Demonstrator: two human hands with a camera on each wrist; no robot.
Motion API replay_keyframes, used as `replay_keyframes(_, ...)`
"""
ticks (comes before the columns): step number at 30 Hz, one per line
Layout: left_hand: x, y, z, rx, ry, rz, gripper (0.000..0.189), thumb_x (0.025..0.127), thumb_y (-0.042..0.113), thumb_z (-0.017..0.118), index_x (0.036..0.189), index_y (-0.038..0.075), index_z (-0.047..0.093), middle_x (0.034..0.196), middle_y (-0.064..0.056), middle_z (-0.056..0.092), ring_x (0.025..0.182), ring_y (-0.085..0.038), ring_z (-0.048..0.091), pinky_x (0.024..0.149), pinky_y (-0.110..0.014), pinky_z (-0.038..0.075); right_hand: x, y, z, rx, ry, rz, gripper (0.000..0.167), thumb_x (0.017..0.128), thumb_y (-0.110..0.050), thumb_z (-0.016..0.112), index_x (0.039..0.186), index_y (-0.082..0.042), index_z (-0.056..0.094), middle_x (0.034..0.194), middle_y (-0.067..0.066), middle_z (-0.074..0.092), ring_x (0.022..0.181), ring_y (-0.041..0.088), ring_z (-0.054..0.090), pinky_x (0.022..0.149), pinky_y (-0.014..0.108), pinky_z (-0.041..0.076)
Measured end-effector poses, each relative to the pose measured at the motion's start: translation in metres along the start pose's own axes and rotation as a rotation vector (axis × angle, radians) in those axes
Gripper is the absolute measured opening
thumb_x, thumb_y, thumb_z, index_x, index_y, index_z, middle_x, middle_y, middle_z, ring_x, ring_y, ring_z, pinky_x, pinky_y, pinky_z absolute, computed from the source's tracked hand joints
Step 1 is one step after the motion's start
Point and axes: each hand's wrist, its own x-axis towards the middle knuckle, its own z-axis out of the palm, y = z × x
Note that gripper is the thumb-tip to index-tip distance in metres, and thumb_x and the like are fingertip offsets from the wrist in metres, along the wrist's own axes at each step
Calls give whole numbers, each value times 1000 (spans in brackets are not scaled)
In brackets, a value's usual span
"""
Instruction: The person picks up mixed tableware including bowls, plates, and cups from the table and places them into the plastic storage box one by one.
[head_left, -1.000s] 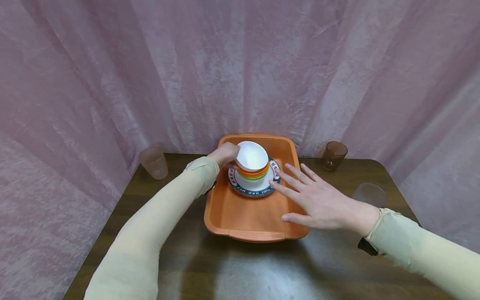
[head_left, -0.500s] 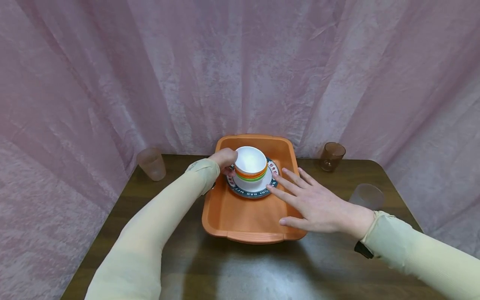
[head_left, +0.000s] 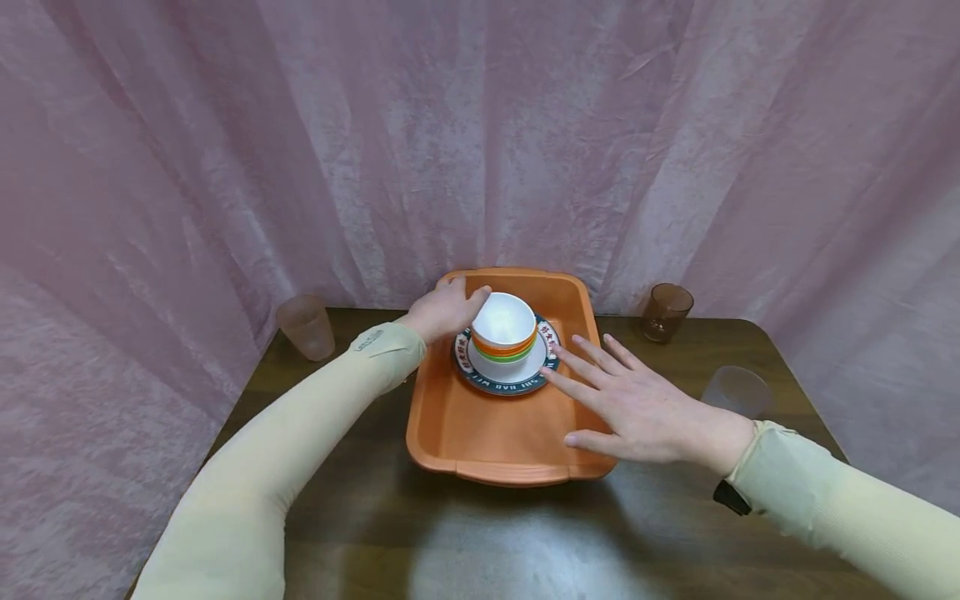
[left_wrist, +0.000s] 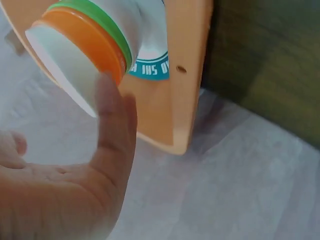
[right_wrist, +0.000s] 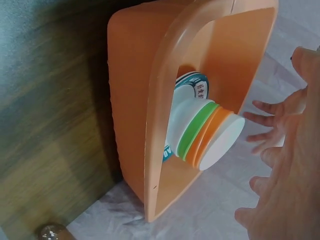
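Note:
A stack of white, orange and green bowls (head_left: 504, 323) stands on a round plate (head_left: 508, 387) with a dark teal patterned rim. Both sit inside an orange plastic basin (head_left: 487, 437). My left hand (head_left: 441, 312) is at the basin's left side, its fingers extended beside the top white bowl. In the left wrist view the fingers (left_wrist: 112, 120) overlap the stack's rim. My right hand (head_left: 645, 408) hovers over the basin's right edge with fingers spread and nothing in it. The right wrist view shows the bowls (right_wrist: 207, 135) nested, with the left hand's spread fingers beyond them.
A frosted pinkish cup (head_left: 307, 327) stands at the table's back left. At the right are a brown transparent cup (head_left: 666, 312) and a clear cup (head_left: 737, 392), partly behind my right hand. A pink curtain (head_left: 480, 142) hangs behind the wooden table (head_left: 480, 542).
My left hand has let go of the top white bowl; its fingers have spread and drawn slightly left and back. The bowls stay stacked. My right hand has barely moved.

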Motion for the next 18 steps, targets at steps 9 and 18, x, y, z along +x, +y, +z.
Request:
replay_keyframes(9, -40, -12, 2, 318, 170, 311, 80, 101, 69, 34, 164, 22, 19, 168, -12, 24, 150, -37, 34, 119, -56, 34, -6, 3, 3, -23, 16, 34, 79, 97, -71, 44, 162, -33, 22, 172, -1, 10, 160, 30, 6, 126, 58, 7)
replay_keyframes(18, -93, -30, 19, 466, 222, 474, 80, 98, 73, 36, 163, 31, 19, 171, -7, 17, 157, -32, 19, 125, -62, 12, -18, 5, 4, -11, 46, 74, 80, 97, -70, 45, 163, -32, 19, 172, 0, 10, 159, 31, 9, 126, 56, 8)
